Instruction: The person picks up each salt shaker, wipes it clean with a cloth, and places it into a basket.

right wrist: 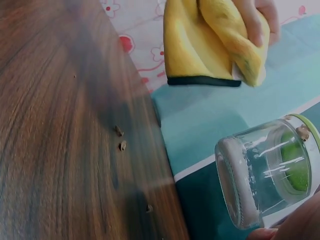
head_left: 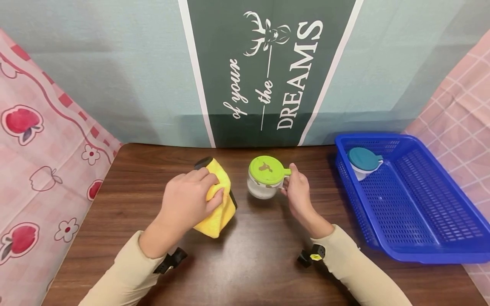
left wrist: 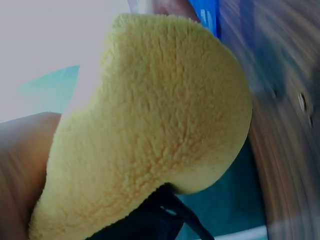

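My left hand [head_left: 187,197] grips a bunched yellow cloth [head_left: 220,216] with dark edging, just left of the jar in the head view. In the left wrist view the cloth [left wrist: 155,110] fills most of the picture and covers much of the hand. My right hand [head_left: 298,191] holds a clear glass seasoning jar [head_left: 263,190] by its side handle. Its bright green lid [head_left: 266,170] carries a brown smear on top. White contents lie at the bottom of the jar [right wrist: 265,175], and a brown clump [right wrist: 303,132] sticks to the white rim under the lid.
A blue plastic basket [head_left: 367,221] stands at the right, with a similar teal-lidded jar [head_left: 363,160] in its far left corner. Several small brown crumbs [right wrist: 122,145] lie on the dark wooden table [head_left: 260,263]. Printed cloth hangs behind the table and at both sides.
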### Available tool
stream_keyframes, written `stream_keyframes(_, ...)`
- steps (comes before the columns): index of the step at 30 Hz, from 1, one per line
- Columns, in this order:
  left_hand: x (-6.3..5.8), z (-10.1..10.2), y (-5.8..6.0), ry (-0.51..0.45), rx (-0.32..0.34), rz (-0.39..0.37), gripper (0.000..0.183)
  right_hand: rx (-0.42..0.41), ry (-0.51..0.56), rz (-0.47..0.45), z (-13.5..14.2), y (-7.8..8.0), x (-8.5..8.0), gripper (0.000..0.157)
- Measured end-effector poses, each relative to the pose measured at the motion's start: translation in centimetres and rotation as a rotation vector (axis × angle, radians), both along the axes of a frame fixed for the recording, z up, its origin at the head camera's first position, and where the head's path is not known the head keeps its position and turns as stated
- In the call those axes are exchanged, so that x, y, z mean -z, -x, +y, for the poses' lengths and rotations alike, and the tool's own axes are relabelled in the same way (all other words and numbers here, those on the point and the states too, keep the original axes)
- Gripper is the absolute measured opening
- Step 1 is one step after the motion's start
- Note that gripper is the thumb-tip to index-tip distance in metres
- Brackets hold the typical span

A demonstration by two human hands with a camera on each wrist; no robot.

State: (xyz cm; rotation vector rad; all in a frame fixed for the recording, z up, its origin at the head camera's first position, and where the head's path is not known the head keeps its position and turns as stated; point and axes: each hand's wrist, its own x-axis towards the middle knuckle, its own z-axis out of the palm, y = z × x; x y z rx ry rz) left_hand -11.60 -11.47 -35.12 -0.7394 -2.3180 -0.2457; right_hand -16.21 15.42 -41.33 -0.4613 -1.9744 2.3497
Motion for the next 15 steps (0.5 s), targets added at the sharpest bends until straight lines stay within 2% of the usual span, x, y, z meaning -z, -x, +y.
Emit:
stream_keyframes(6,0.1,2.1,-0.1,-0.029,-0.01,-0.001,0.017,-0.046,0.028,0.046,-0.5,-0.2,0.2,0.051)
stream_keyframes(15,0.1,3.8,-0.2,-0.04,-0.027,-0.002,0.021,-0.044,0.023,0.046,-1.2,-0.5,0.2,0.047)
